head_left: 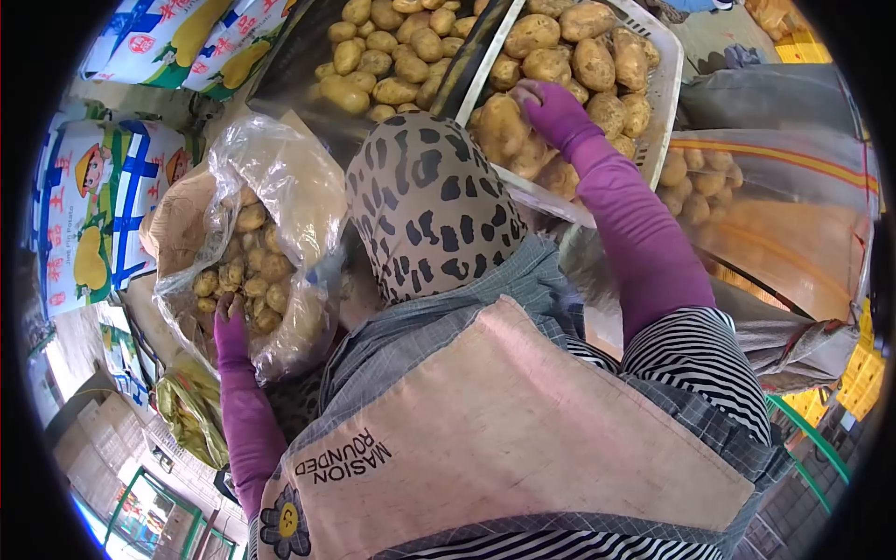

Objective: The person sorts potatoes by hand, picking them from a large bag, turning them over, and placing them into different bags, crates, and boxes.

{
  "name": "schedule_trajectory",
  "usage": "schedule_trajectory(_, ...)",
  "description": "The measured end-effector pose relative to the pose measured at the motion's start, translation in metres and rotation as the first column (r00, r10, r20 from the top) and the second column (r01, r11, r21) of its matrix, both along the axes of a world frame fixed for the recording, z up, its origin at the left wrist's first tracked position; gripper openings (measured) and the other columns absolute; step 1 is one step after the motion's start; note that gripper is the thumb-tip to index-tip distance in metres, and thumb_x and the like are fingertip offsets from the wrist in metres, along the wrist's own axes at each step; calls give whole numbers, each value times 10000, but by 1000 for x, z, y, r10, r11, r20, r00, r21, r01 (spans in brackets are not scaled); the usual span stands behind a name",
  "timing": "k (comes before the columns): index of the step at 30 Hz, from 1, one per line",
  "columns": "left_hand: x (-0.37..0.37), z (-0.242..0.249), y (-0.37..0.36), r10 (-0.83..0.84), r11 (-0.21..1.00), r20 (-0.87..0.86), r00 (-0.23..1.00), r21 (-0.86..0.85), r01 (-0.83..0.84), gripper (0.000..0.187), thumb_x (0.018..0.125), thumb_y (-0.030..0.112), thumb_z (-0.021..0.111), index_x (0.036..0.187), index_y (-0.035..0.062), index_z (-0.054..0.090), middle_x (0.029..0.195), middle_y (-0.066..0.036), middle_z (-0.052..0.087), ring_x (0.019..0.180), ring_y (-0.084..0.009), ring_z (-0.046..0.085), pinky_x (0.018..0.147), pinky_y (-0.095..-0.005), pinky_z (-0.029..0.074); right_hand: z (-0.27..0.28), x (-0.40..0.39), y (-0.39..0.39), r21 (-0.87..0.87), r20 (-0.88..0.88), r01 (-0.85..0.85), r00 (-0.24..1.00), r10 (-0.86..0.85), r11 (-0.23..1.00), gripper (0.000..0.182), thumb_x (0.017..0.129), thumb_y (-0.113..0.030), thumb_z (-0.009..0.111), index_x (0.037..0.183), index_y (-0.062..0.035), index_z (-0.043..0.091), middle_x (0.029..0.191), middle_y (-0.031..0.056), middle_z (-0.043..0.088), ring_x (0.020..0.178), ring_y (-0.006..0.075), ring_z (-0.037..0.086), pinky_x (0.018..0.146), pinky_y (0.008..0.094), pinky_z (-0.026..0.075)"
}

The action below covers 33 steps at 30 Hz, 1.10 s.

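Note:
My left hand (231, 312), in a purple sleeve, reaches into a clear plastic bag (271, 154) on the left. Its fingers are stretched out at the lower edge of the small potatoes (252, 271) inside. My right hand (553, 110), also in purple, is over a white plastic crate (658, 140) of larger potatoes (597, 65). Its fingers curve over a large potato (501, 131) near the crate's left side; the underside of the grip is hidden. A brown paper-like layer (177, 233) shows around the plastic bag.
A dark-sided container (299, 70) of potatoes stands left of the crate. Printed potato cartons (89, 205) line the left. A mesh bag of potatoes (700, 187) lies at right, before yellow crates (857, 373). My leopard-print knee (429, 210) and pink apron (523, 420) fill the middle.

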State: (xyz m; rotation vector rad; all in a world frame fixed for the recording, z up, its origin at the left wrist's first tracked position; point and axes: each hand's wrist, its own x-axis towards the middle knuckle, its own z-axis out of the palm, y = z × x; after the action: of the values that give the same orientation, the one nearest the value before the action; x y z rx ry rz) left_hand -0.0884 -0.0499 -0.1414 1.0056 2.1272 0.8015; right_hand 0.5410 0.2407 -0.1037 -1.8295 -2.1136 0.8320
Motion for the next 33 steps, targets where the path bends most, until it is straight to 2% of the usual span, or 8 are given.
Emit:
schedule_trajectory(5, 30, 14, 8, -38, 989, -129, 991, -143, 19, 375, 889, 194, 593, 1186, -34, 564, 1157, -167, 615, 1067, -234, 581, 910, -346, 452, -41, -52, -7, 390, 148, 12, 986, -76, 921, 336, 857, -209, 505, 1122, -32, 611, 1011, 210, 626, 938, 367, 599, 857, 440, 467)
schedule_trajectory(7, 17, 2, -1, -60, 995, -138, 989, -81, 49, 413, 851, 242, 643, 1170, -13, 583, 1096, -182, 644, 1027, -265, 611, 897, -355, 462, -82, -34, 29, 656, 435, -326, 900, 11, 680, 219, 834, -233, 579, 949, -62, 652, 940, 191, 632, 904, 336, 620, 754, 425, 501)
schedule_trajectory(10, 8, 10, 18, -22, 969, -294, 956, -241, -52, 442, 863, 271, 631, 1193, -16, 568, 1072, -126, 650, 990, -181, 593, 872, -314, 461, -87, -36, 49, 119, -275, 122, 958, -85, 985, 399, 813, -349, 587, 1058, -39, 642, 1064, 216, 652, 953, 368, 621, 814, 423, 475)
schedule_trajectory(17, -29, 11, 17, 128, 883, -47, 991, -449, -136, 406, 892, 313, 558, 1160, 10, 596, 1075, -156, 649, 1011, -235, 600, 892, -319, 448, -168, 71, 72, 219, -140, -84, 983, 116, 972, 391, 892, -174, 420, 1187, 52, 543, 1176, 217, 574, 1099, 326, 541, 988, 392, 387)
schedule_trajectory(20, -71, -51, -4, -409, 818, -125, 904, -489, 302, 418, 884, 291, 564, 1200, 18, 575, 1105, -164, 640, 1028, -239, 599, 898, -324, 453, -5, -44, 64, 164, -289, -98, 947, 143, 982, 432, 905, -216, 464, 1244, 50, 499, 1279, 202, 508, 1166, 295, 514, 1001, 399, 398)
schedule_trajectory(24, -59, -83, 25, -236, 815, 20, 972, -540, 209, 492, 831, 282, 587, 1244, 16, 546, 1151, -208, 617, 1070, -278, 591, 905, -359, 464, 172, -245, -13, 249, -365, -457, 773, 520, 854, 474, 928, -248, 460, 1317, 23, 460, 1390, 178, 435, 1263, 281, 459, 1052, 416, 364)
schedule_trajectory(28, -9, -91, 85, -331, 698, 99, 938, -644, 314, 631, 802, 351, 600, 1311, 2, 466, 1213, -241, 571, 1137, -332, 558, 951, -387, 451, 183, -336, -77, 204, -343, -883, 340, 876, 423, 462, 933, -246, 455, 1313, 17, 468, 1373, 177, 451, 1253, 288, 467, 1044, 416, 371)
schedule_trajectory(33, 36, -110, 97, -214, 731, -295, 931, -680, -47, 670, 784, 425, 630, 1303, 30, 474, 1382, -185, 456, 1220, -399, 473, 998, -428, 417, 174, -361, -101, 88, -228, -991, 79, 970, 101, 448, 939, -244, 448, 1306, 11, 478, 1351, 176, 472, 1241, 296, 479, 1036, 417, 380)
